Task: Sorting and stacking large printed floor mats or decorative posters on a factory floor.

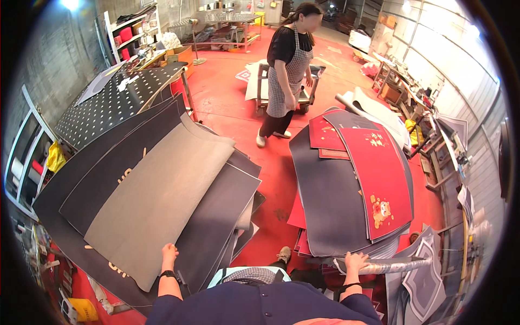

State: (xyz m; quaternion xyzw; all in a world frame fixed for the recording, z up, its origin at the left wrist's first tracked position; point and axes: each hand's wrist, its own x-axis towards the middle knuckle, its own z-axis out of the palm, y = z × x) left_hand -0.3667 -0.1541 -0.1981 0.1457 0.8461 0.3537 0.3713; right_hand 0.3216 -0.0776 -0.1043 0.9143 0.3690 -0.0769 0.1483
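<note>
A large pile of dark mats (211, 216) lies at my left, topped by a grey-beige mat (162, 189) with its plain underside up and its far end curling. My left hand (169, 253) is over the dark mats beside the beige one, fingers curled in; whether anything is inside them is hidden. On my right, a second pile holds dark mats (325, 200) and a red mat (382, 179) with a cartoon animal figure. At its near edge my right hand (356, 262) is closed around a silver bar (398, 265).
Beyond the piles a person (290, 70) in a checked apron stands by a wheeled cart (309, 86). A black table with pale dots (114, 103) is at the far left. Workbenches (401, 81) line the right wall. Red floor (271, 179) runs between the piles.
</note>
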